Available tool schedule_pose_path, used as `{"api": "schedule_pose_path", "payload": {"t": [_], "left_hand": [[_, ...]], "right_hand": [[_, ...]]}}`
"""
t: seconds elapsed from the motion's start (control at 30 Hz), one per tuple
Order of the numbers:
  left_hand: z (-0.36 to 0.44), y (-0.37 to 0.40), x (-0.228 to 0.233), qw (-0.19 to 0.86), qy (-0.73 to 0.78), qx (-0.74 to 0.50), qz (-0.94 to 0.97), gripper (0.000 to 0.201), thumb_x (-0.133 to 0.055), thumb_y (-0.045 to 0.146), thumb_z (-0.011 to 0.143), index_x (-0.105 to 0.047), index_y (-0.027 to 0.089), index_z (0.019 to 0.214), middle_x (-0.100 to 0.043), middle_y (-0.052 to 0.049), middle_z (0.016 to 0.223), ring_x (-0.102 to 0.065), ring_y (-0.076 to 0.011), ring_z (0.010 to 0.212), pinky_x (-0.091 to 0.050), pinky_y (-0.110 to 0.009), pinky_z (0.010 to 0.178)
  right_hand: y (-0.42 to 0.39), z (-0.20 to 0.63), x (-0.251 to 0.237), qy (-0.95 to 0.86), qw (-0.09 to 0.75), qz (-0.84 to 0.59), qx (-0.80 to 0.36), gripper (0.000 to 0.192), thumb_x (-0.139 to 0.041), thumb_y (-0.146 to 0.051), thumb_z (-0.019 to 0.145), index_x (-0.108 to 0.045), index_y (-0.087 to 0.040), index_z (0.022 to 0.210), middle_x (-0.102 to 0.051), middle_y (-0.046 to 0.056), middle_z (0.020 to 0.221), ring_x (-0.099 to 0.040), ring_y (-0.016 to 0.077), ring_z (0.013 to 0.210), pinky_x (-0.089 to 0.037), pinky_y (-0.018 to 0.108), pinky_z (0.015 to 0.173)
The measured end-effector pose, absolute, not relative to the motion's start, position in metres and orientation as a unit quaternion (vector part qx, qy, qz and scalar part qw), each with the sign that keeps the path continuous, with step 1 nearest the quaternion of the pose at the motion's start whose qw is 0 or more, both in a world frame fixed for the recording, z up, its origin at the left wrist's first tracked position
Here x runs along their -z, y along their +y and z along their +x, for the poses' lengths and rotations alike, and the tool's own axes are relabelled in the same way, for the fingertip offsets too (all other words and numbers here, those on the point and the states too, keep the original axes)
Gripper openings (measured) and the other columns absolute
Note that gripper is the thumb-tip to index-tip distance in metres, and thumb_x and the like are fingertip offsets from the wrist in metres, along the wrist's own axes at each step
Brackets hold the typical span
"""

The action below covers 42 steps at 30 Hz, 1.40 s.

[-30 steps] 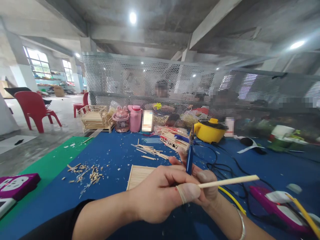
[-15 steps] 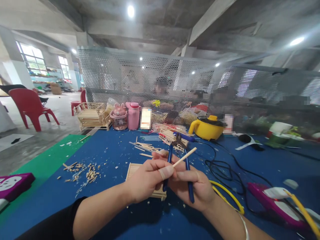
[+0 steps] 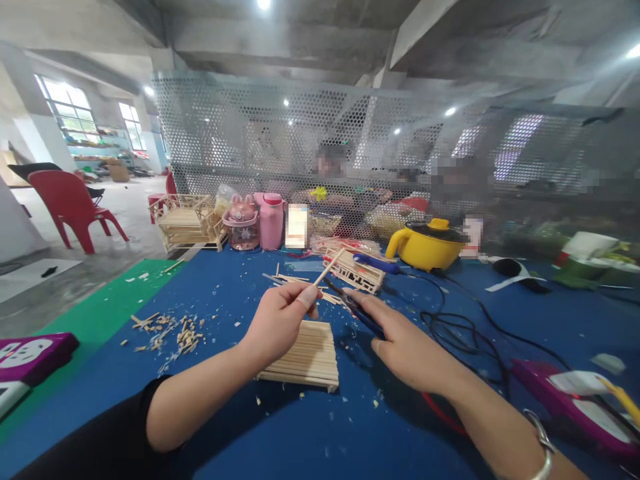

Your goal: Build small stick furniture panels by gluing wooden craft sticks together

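Note:
My left hand [image 3: 283, 317] is closed in a pinch on a thin wooden stick [image 3: 329, 268], which slants up and to the right. Blue-handled pliers [image 3: 367, 319] are gripped in my right hand [image 3: 413, 347], their dark jaws pointing left close to the stick. Whether the jaws touch it I cannot tell. Under and beside my left hand lies a slatted panel of wooden sticks [image 3: 313, 353], partly covered by the hand. Loose sticks [image 3: 285, 275] lie just beyond, next to a small wooden stick frame [image 3: 357, 272].
A blue-handled tool [image 3: 377, 264] with a black cord lies by the frame. Stick offcuts [image 3: 187, 333] are scattered at left. Along the mesh screen stand a pink bottle [image 3: 271, 223], a pink jar [image 3: 243, 227] and a yellow pot [image 3: 430, 247]. Purple power strips [image 3: 575, 400] lie at the sides.
My hands have moved apart. The pliers, earlier upright and spread in my right hand, are now wrapped in it and turned toward the stick. The stick now points more steeply upward.

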<state>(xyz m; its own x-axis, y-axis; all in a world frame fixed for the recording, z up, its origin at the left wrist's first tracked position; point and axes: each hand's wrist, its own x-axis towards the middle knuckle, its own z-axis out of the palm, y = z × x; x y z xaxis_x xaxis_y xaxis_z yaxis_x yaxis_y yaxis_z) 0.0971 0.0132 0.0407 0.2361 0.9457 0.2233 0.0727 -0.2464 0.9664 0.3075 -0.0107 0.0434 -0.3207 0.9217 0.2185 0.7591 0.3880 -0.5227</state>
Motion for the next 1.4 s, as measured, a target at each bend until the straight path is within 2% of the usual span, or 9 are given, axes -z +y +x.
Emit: {"api": "schedule_pose_path", "payload": {"t": [0.17,0.4,0.6,0.7,0.8,0.93,1.13,1.3,1.4], "left_hand": [[0.098,0.011,-0.041,0.42,0.39,-0.468,0.672,0.031,-0.047,0.037,0.086,-0.057,0.016,0.065,-0.052,0.003,0.059,-0.045,-0.0104,0.058,-0.035,-0.022,0.06],[0.099,0.007,-0.04,0.386,0.381,-0.463,0.701,0.032,-0.044,0.031,0.087,-0.051,0.017,0.059,-0.05,0.004,0.057,-0.045,-0.0101,0.058,-0.034,-0.022,0.058],[0.097,0.006,-0.036,0.346,0.385,-0.457,0.723,0.034,-0.042,0.03,0.088,-0.047,0.017,0.057,-0.044,0.005,0.055,-0.04,-0.0093,0.055,-0.032,-0.021,0.055],[0.094,0.008,-0.034,0.319,0.374,-0.452,0.745,0.034,-0.042,0.031,0.089,-0.047,0.017,0.058,-0.041,0.005,0.054,-0.037,-0.0094,0.055,-0.031,-0.021,0.054],[0.091,0.009,-0.032,0.304,0.359,-0.458,0.755,0.033,-0.042,0.032,0.089,-0.049,0.017,0.06,-0.041,0.005,0.055,-0.037,-0.0092,0.055,-0.031,-0.021,0.053],[0.089,0.01,-0.036,0.295,0.332,-0.463,0.767,0.033,-0.042,0.032,0.089,-0.051,0.016,0.062,-0.041,0.005,0.055,-0.037,-0.0087,0.054,-0.032,-0.021,0.053],[0.093,0.014,-0.04,0.298,0.358,-0.451,0.761,0.031,-0.043,0.035,0.088,-0.055,0.016,0.066,-0.041,0.005,0.056,-0.037,-0.0094,0.056,-0.031,-0.022,0.053],[0.085,0.018,-0.038,0.476,0.317,-0.45,0.686,0.036,-0.046,0.043,0.085,-0.046,0.018,0.058,-0.035,0.006,0.05,-0.028,-0.0076,0.045,-0.023,-0.022,0.044],[0.069,0.026,-0.036,0.545,0.31,-0.501,0.597,0.031,-0.049,0.043,0.082,-0.049,0.018,0.063,-0.035,0.007,0.048,-0.025,-0.0068,0.042,-0.018,-0.021,0.041]], "right_hand": [[-0.016,0.301,-0.04,-0.82,0.204,-0.52,-0.128,0.079,-0.04,-0.003,0.063,-0.033,-0.024,0.14,-0.043,0.007,0.141,-0.04,0.0233,0.129,-0.038,0.044,0.103],[-0.015,0.297,-0.036,-0.834,0.227,-0.492,-0.105,0.076,-0.042,-0.003,0.063,-0.038,-0.023,0.137,-0.047,0.006,0.138,-0.042,0.0228,0.127,-0.039,0.041,0.102],[-0.02,0.287,-0.032,-0.823,0.267,-0.496,-0.073,0.047,-0.047,-0.018,0.079,-0.049,-0.017,0.127,-0.058,0.012,0.125,-0.054,0.0251,0.114,-0.045,0.04,0.093],[-0.021,0.282,-0.032,-0.829,0.278,-0.479,-0.08,0.044,-0.046,-0.014,0.079,-0.053,-0.018,0.122,-0.062,0.011,0.119,-0.058,0.0238,0.107,-0.047,0.036,0.088],[-0.02,0.282,-0.037,-0.829,0.291,-0.457,-0.139,0.044,-0.047,-0.01,0.077,-0.055,-0.021,0.119,-0.065,0.007,0.108,-0.059,0.021,0.098,-0.046,0.033,0.084],[-0.018,0.288,-0.043,-0.795,0.266,-0.416,-0.353,0.027,-0.051,-0.011,0.073,-0.062,-0.018,0.096,-0.061,0.0,0.077,-0.055,0.0148,0.07,-0.046,0.027,0.066],[-0.012,0.292,-0.041,-0.712,0.301,-0.427,-0.468,0.029,-0.058,-0.012,0.066,-0.061,-0.018,0.095,-0.056,-0.001,0.077,-0.051,0.0132,0.072,-0.044,0.025,0.066],[-0.012,0.311,-0.053,-0.638,0.26,-0.39,-0.611,0.043,-0.054,-0.019,0.06,-0.06,-0.018,0.102,-0.056,0.0,0.07,-0.051,0.013,0.056,-0.044,0.026,0.052],[-0.005,0.332,-0.06,-0.656,0.294,-0.449,-0.53,0.043,-0.051,-0.019,0.06,-0.061,-0.019,0.102,-0.06,0.002,0.074,-0.057,0.0166,0.063,-0.046,0.027,0.052]]}}
